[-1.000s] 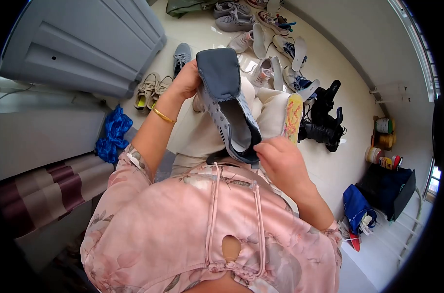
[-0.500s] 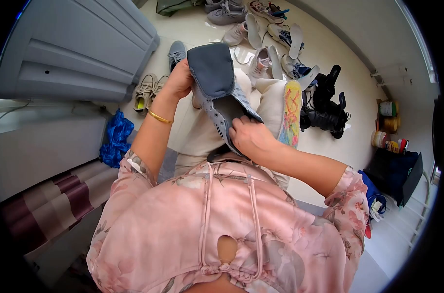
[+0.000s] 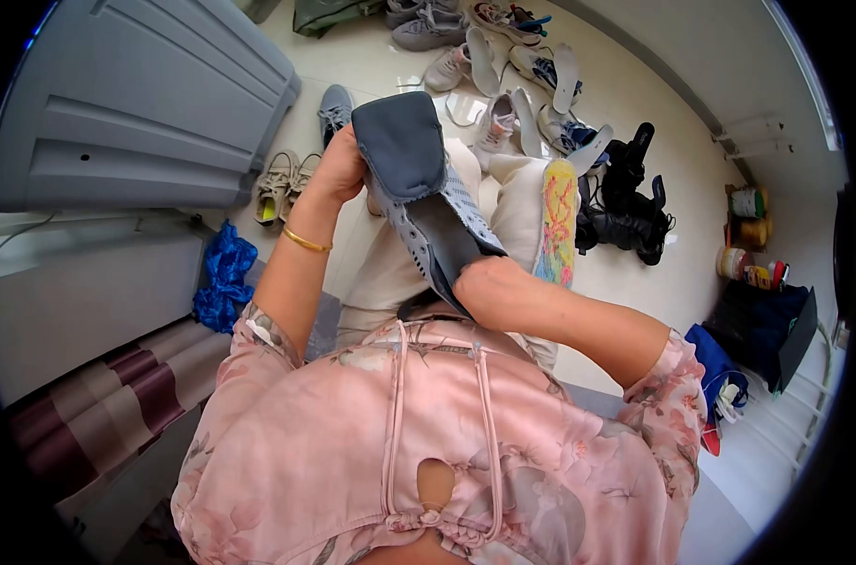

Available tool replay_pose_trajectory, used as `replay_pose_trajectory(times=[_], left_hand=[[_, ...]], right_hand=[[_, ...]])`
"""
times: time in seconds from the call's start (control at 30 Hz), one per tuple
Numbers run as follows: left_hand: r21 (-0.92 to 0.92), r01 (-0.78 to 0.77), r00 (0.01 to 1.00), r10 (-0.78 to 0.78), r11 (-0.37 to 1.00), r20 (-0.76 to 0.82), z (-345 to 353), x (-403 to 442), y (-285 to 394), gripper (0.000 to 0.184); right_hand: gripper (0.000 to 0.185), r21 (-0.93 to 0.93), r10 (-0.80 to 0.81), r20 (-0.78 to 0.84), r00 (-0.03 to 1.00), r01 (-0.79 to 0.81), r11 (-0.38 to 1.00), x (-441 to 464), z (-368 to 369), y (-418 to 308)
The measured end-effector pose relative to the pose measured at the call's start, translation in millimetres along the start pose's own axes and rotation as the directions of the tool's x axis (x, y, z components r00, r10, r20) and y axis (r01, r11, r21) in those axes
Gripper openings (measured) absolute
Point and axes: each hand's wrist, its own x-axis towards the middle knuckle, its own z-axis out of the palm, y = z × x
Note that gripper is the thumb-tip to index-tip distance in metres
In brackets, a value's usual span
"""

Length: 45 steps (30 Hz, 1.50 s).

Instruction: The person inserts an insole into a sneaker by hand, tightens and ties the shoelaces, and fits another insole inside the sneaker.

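Observation:
A grey sneaker (image 3: pixel 414 231) with perforated sides is held over my lap, its dark padded tongue (image 3: pixel 400 146) pulled up and folded out over the toe end. My left hand (image 3: pixel 341 168) is closed round the far end of the shoe, beside the tongue. At the heel, my right hand (image 3: pixel 489 292) reaches into the shoe opening; its fingers are hidden inside, so what they grip does not show. An insole with a colourful flower pattern (image 3: pixel 558 226) rests on my right leg.
Several sneakers (image 3: pixel 433 28) with loose insoles (image 3: pixel 565 80) stand on the tiled floor ahead. Black shoes (image 3: pixel 626 207) lie to the right. Left are a grey plastic bin (image 3: pixel 136 113), beige shoes (image 3: pixel 275 188) and a blue bag (image 3: pixel 226 278). Jars (image 3: pixel 746 202) stand far right.
My right hand has slid deeper into the heel of the shoe, and its fingers have gone out of sight. The shoe and my left hand have shifted slightly left.

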Motion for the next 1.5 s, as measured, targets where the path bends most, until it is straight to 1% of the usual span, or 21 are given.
replay_pose_trajectory(times=[0.07,0.17,0.27,0.37,0.47,0.5,0.6,0.77,0.9,0.97,1.0,1.03,1.1,1.13,1.2,1.23,1.27,1.33,1.37,1.47,1.5], left_hand=[[-0.008,0.003,1.000,-0.003,1.000,-0.016,-1,-2,0,0.022],[0.015,0.016,1.000,-0.015,1.000,-0.024,-1,-4,1,0.022],[0.034,0.006,1.000,-0.005,0.999,-0.025,6,-1,1,0.022],[0.024,0.004,0.998,-0.003,1.000,-0.059,9,-1,3,0.022],[0.019,0.003,0.998,-0.002,1.000,-0.056,6,-1,6,0.023],[0.021,0.002,0.999,-0.001,1.000,-0.043,7,0,7,0.023],[0.100,0.013,1.000,-0.016,0.995,0.022,21,0,24,0.023],[0.190,0.105,0.994,-0.111,0.976,0.021,27,19,40,0.023],[0.282,0.133,0.991,-0.133,0.950,-0.017,27,32,37,0.025],[0.437,-0.006,0.995,0.048,0.900,-0.085,27,25,27,0.026],[0.514,-0.068,0.984,0.142,0.855,-0.107,28,18,23,0.027],[0.506,-0.119,0.978,0.189,0.854,-0.088,26,8,22,0.029],[0.648,-0.334,0.907,0.420,0.684,0.024,27,-21,21,0.032],[0.701,-0.427,0.849,0.521,0.571,0.093,30,-36,20,0.033],[0.454,-0.381,0.918,0.387,0.805,0.085,40,-62,17,0.038],[0.313,-0.333,0.943,0.318,0.889,0.100,44,-72,14,0.041],[0.456,-0.353,0.928,0.368,0.817,0.059,42,-74,3,0.047],[0.472,-0.300,0.940,0.340,0.829,0.000,44,-79,0,0.048],[0.374,-0.273,0.946,0.318,0.886,-0.065,45,-79,-3,0.033],[0.299,-0.337,0.913,0.387,0.893,-0.127,43,-73,-12,0.022],[0.310,-0.372,0.887,0.433,0.875,-0.157,49,-75,-10,0.015]], right_hand=[[0.012,0.069,-0.050,-0.096,0.994,0.057,0.996,-8,-6,-2],[0.020,0.226,0.080,0.049,0.996,-0.089,0.970,-3,-8,-8],[0.021,0.264,0.114,0.168,0.979,-0.156,0.952,7,-5,0],[0.019,0.288,0.151,0.174,0.973,-0.197,0.937,-6,-21,-11],[0.025,0.350,0.182,0.021,0.983,-0.178,0.920,-14,-35,-25],[0.037,0.411,0.187,0.048,0.981,-0.190,0.892,-12,-32,-24],[0.040,0.383,0.154,0.036,0.987,-0.156,0.911,-9,-12,-22],[0.028,0.456,0.067,-0.068,0.995,-0.029,0.889,-16,-29,-34],[0.027,0.486,0.143,-0.030,0.989,-0.110,0.867,-8,-21,-40],[0.025,0.488,0.097,-0.187,0.978,0.007,0.873,-9,-8,-36],[0.024,0.483,0.074,-0.266,0.961,0.067,0.873,-10,-6,-33],[0.024,0.504,0.123,-0.323,0.938,0.061,0.862,-13,-11,-33],[0.023,0.545,0.220,-0.426,0.878,0.054,0.837,-19,-25,-34],[0.026,0.487,0.263,-0.531,0.806,0.037,0.873,-17,-29,-32],[0.031,0.372,0.303,-0.726,0.617,-0.019,0.928,-12,-36,-29],[0.042,0.349,0.307,-0.743,0.595,-0.047,0.936,-7,-35,-27],[0.044,0.326,0.301,-0.750,0.589,-0.067,0.943,0,-34,-27],[0.048,0.281,0.291,-0.766,0.574,-0.109,0.954,16,-32,-29],[0.046,0.290,0.302,-0.735,0.607,-0.121,0.949,22,-29,-29],[0.040,0.313,0.357,-0.700,0.618,-0.184,0.932,36,-16,-15],[0.028,0.364,0.353,-0.758,0.548,-0.094,0.927,37,-7,-5]])
